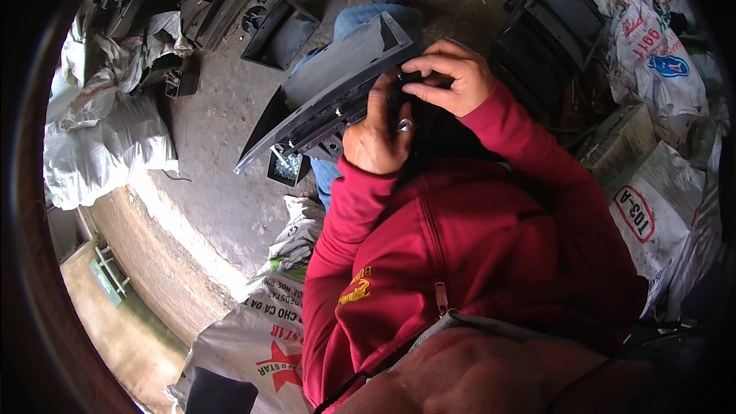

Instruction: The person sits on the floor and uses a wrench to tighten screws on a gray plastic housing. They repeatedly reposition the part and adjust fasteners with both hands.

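Note:
A long dark grey frame-like panel (330, 80) lies tilted across my lap, its raised rim facing away from me. My left hand (377, 138), with a ring on one finger, grips its near side; the index finger reaches up along the edge. Beside it, at the right end of the panel, my right hand (456, 77) is closed in a pinch at a small dark spot. What the fingertips hold there is too small to make out. Small shiny screws (291, 144) show along the panel's near side. Below its left part, a small dark box (282, 178) contains many shiny small screws.
An open dark tray (280, 32) lies on the concrete floor (222, 119) ahead. More dark frames (556, 19) are stacked at the right. White sacks (655, 54) stand along the right side, with plastic sheeting (115, 146) at the left and a printed sack (245, 337) near my left side.

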The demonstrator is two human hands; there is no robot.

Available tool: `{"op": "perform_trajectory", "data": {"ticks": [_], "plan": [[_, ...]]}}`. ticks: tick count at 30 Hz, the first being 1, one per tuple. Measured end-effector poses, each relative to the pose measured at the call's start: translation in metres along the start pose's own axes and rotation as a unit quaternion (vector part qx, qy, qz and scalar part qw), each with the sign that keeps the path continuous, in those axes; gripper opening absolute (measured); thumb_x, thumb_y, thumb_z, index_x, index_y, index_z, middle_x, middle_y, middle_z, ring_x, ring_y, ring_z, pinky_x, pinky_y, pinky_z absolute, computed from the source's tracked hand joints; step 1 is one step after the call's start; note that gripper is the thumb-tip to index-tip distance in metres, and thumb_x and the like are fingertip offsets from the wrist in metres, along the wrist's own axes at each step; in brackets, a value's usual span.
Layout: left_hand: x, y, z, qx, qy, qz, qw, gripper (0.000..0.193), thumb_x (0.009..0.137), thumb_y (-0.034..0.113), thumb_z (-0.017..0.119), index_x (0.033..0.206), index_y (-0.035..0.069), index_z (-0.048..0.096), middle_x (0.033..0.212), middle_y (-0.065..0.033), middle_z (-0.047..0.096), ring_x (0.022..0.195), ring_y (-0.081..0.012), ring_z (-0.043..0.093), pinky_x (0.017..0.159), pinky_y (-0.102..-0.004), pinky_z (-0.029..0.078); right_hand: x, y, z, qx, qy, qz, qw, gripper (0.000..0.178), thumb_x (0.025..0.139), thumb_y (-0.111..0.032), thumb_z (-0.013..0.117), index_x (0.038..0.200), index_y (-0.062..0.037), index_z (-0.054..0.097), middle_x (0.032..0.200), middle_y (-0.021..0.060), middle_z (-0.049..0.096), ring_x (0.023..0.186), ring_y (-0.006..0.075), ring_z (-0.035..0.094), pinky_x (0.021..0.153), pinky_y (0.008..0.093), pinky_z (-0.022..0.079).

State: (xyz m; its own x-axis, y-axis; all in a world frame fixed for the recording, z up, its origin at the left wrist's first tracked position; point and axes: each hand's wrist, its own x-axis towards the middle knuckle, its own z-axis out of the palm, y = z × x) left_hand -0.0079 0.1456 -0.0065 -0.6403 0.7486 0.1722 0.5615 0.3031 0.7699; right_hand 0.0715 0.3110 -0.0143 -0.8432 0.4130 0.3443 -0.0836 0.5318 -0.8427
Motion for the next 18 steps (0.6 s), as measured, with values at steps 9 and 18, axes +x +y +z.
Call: {"op": "perform_trajectory", "data": {"ticks": [9,18], "plan": [[-0.0019,-0.0005,-0.004,-0.084,-0.034,-0.055,0.994,0.056,0.085,0.008,0.065,0.137,0.013,0.046,0.109,-0.0201,0.067,0.096,-0.0336,0.069,0.078,-0.035,0.055,-0.0006,-0.0057,-0.0006,-0.024,0.004,0.008,1.0,0.023,0.074,-0.013,0.082,0.095,-0.0108,0.072,0.084,0.0002,0.059,0.074,0.0111,0.063,0.061,0.0248,0.054],[-0.0009,-0.0018,-0.0057,-0.046,-0.039,0.016,0.998,0.056,0.086,0.007,0.064,0.139,0.011,0.044,0.111,-0.0176,0.067,0.1,-0.0327,0.068,0.079,-0.037,0.054,-0.0001,-0.0001,0.0019,-0.006,0.01,-0.008,1.0,0.025,0.073,-0.013,0.082,0.095,-0.0111,0.072,0.085,-0.0001,0.058,0.073,0.011,0.06,0.061,0.0247,0.054]]}}
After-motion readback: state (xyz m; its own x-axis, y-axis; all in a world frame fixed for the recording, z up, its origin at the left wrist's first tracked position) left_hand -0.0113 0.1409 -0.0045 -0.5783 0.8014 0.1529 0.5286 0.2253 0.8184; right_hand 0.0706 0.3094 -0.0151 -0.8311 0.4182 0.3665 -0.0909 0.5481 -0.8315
